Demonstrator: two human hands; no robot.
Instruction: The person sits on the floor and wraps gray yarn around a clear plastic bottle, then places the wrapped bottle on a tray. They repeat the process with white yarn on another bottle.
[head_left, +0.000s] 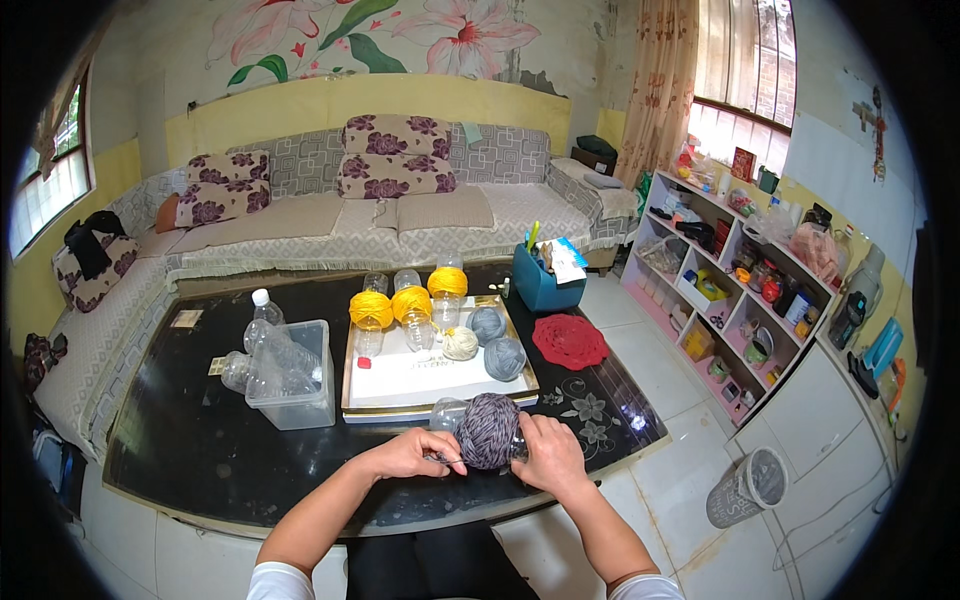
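Note:
A grey-purple ball of yarn (489, 431) is wound around a clear plastic bottle (448, 415), which lies sideways above the near part of the black table. My right hand (551, 455) grips the bottle's right end, close against the yarn. At the ball's left side, my left hand (420, 454) pinches a strand of the same yarn between thumb and fingers. Beyond them is a white tray (420, 384) with a gold rim. It holds bottles wrapped in yellow yarn (411, 302), a cream yarn ball (460, 343) and two grey-blue yarn balls (505, 358).
Left of the tray stands a clear plastic bin (294, 409) with empty bottles (281, 349) in and around it. A red crocheted mat (570, 341) and a teal holder (544, 281) are at the right. A waste bin (739, 491) stands on the floor near a cubby shelf (697, 300).

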